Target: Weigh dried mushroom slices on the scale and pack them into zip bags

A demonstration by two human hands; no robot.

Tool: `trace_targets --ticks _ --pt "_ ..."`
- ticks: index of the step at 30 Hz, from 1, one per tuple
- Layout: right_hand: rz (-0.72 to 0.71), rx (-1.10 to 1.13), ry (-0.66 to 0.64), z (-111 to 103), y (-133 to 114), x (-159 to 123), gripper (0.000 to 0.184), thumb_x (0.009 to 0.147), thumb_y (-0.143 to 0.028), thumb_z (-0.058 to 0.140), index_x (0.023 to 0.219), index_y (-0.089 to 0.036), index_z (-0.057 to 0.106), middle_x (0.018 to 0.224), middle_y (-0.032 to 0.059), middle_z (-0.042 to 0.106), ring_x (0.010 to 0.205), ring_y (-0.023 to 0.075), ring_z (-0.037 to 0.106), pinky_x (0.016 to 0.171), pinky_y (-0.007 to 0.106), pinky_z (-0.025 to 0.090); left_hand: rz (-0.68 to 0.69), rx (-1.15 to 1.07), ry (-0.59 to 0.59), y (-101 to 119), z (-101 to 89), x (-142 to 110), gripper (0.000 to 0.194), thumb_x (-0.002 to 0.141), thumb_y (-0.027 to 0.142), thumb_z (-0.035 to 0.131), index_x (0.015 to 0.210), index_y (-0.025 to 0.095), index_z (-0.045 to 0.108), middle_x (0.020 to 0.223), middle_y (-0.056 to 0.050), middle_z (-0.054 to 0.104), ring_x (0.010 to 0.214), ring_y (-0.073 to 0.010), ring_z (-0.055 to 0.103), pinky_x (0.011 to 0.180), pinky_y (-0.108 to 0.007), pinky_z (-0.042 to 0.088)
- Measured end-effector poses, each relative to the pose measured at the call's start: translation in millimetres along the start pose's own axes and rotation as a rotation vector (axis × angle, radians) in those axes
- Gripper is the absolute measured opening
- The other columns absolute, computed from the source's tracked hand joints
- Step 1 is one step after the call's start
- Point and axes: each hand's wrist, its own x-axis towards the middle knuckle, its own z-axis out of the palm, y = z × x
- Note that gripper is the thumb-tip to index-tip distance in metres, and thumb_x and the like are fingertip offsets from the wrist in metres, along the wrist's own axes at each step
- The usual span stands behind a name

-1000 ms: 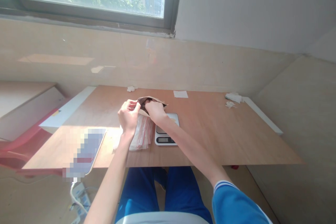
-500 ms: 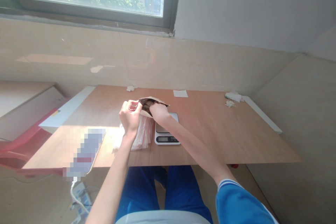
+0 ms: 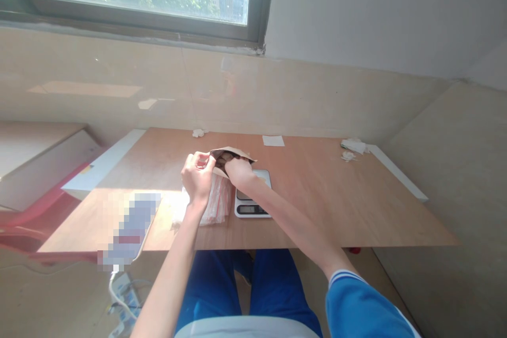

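Note:
My left hand [image 3: 196,177] is closed on the left edge of an open brown paper bag [image 3: 220,172], pinching its rim. My right hand [image 3: 240,173] reaches down into the mouth of this bag from the right. Its fingers are hidden inside, among brownish pieces that I cannot make out clearly. Below the bag, a stack of clear plastic zip bags [image 3: 218,202] with red strips lies on the table. A white digital kitchen scale [image 3: 252,211] stands just right of the stack, partly covered by my right forearm.
The wooden table [image 3: 336,200] carries a blurred-out phone [image 3: 132,227] at front left, with a white cable hanging off the edge. Crumpled tissues [image 3: 354,146] and a white paper square [image 3: 273,140] lie along the back. A red chair [image 3: 47,216] stands left.
My right hand has shifted slightly inside the bag's mouth. My left hand keeps its grip on the rim. The whole view has moved a little.

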Motion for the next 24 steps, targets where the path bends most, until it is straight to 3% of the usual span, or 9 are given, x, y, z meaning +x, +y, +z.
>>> trace_targets --ticks 4,7,11,14,19,21,24 --pt "0.029 0.031 0.034 -1.3 6.1 -6.4 0.032 0.082 0.001 0.04 0.102 -0.009 0.063 0.102 0.0155 0.067 0.092 0.023 0.064 0.075 0.029 0.049 -0.013 0.013 0.002 -1.9 -0.6 1.2 0.01 0.071 0.029 0.059 0.07 0.019 0.059 0.07 0.002 0.054 0.059 -0.0102 0.054 0.058 -0.022 0.041" --pt "-0.044 0.122 0.132 -1.8 15.6 -14.6 0.031 0.084 -0.002 0.041 0.108 -0.012 0.058 0.105 0.0115 0.066 0.096 0.0207 0.062 0.079 0.028 0.048 -0.017 0.012 -0.004 -4.4 -0.9 3.5 0.012 0.071 0.031 0.058 0.071 0.019 0.06 0.072 0.002 0.055 0.061 -0.0106 0.054 0.06 -0.023 0.042" --pt "-0.221 0.437 0.37 -2.3 31.5 -34.4 0.032 0.088 -0.005 0.035 0.112 -0.016 0.054 0.116 0.0065 0.061 0.108 0.0155 0.055 0.088 0.024 0.043 -0.028 -0.003 -0.017 -7.3 -1.6 6.1 0.012 0.071 0.032 0.059 0.071 0.02 0.06 0.072 0.002 0.055 0.062 -0.0112 0.055 0.06 -0.023 0.043" --pt "-0.219 0.758 0.546 7.3 44.4 -51.1 0.032 0.092 -0.017 0.034 0.122 -0.022 0.043 0.12 0.0033 0.057 0.109 0.011 0.054 0.089 0.022 0.043 -0.054 0.02 -0.006 -8.1 -2.5 7.7 0.012 0.071 0.032 0.059 0.072 0.02 0.061 0.072 0.002 0.055 0.06 -0.0113 0.054 0.06 -0.023 0.042" --pt "0.078 1.186 0.834 67.2 61.9 -57.7 0.027 0.091 -0.028 0.036 0.116 -0.017 0.036 0.114 0.0113 0.057 0.104 0.013 0.057 0.083 0.024 0.047 -0.087 0.051 -0.001 -7.8 -3.1 8.7 0.012 0.071 0.032 0.058 0.073 0.021 0.061 0.073 0.002 0.056 0.06 -0.0121 0.054 0.058 -0.024 0.039" --pt "0.179 1.245 0.811 96.8 64.9 -55.7 0.022 0.089 -0.026 0.039 0.108 -0.017 0.04 0.109 0.0115 0.059 0.098 0.014 0.059 0.082 0.026 0.048 -0.102 0.063 -0.002 -7.9 -3.0 7.7 0.012 0.071 0.033 0.058 0.072 0.021 0.061 0.073 0.002 0.055 0.06 -0.0124 0.053 0.058 -0.024 0.039" --pt "0.29 1.147 0.696 130.6 64.7 -54.1 0.013 0.083 -0.021 0.048 0.095 -0.017 0.05 0.099 0.0088 0.061 0.087 0.0156 0.06 0.077 0.029 0.049 -0.118 0.064 -0.01 -8.9 -2.8 5.1 0.013 0.072 0.034 0.057 0.073 0.022 0.06 0.072 0.001 0.055 0.06 -0.0132 0.053 0.058 -0.025 0.039"
